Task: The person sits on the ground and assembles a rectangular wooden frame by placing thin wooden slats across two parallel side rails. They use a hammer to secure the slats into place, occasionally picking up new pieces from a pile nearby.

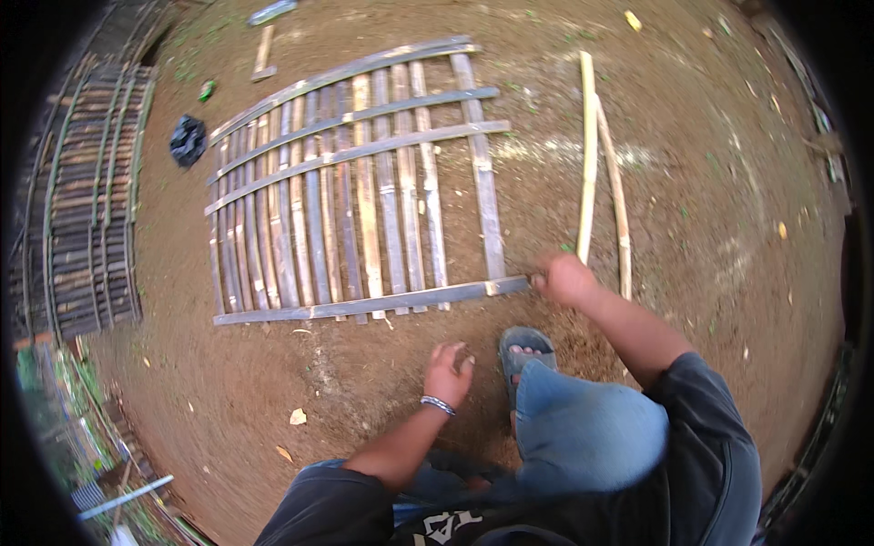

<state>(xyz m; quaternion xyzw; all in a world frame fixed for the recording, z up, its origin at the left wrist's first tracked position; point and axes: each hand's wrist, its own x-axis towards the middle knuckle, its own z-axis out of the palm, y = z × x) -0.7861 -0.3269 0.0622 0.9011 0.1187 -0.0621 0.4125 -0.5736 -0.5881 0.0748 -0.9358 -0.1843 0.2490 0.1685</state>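
On the ground before me lies a panel of split bamboo slats [367, 196], with upright strips crossed by several long rails. My right hand [564, 280] is closed at the right end of the near bamboo rail [401, 301], its fingers slightly blurred against the tip. Below that rail and apart from it is my left hand [446, 378], a bracelet at its wrist. Its fingers are curled, with something dark and small between thumb and fingers that I cannot make out. A wide gap separates the rightmost upright strip [482, 182] from the others.
Two loose bamboo poles [588, 164] lie right of the panel. Another slatted bamboo panel [91, 200] stretches along the left. A black plastic bag [188, 140] and a short L-shaped wooden piece [264, 56] rest on the dirt. My sandalled foot [526, 350] is near the rail.
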